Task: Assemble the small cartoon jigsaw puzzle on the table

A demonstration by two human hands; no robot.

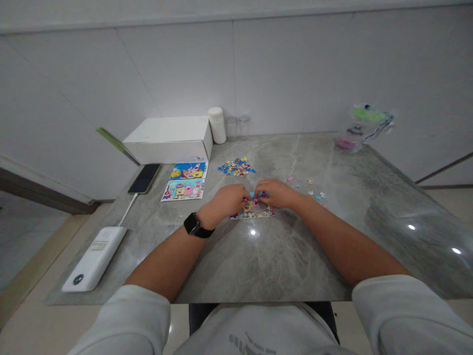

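A partly assembled jigsaw puzzle (253, 214) with a colourful cartoon picture lies flat on the grey table in front of me. My left hand (232, 198), a black watch on its wrist, rests at the puzzle's left side with the fingers curled together; what they pinch, if anything, is too small to make out. From the right, my right hand (275, 193) reaches over the puzzle's upper edge, thumb and fingers closed on a small blue puzzle piece (263, 194). Beyond my hands lies a pile of loose puzzle pieces (237, 167). Several scattered pieces (311, 193) are to the right.
Two cartoon picture cards (184, 190) lie at left, beside a phone (145, 178) cabled to a white power bank (95, 259). Behind stand a white box (168, 139), a white bottle (217, 126) and clear glasses (237, 128). A plastic bag (364, 127) sits far right.
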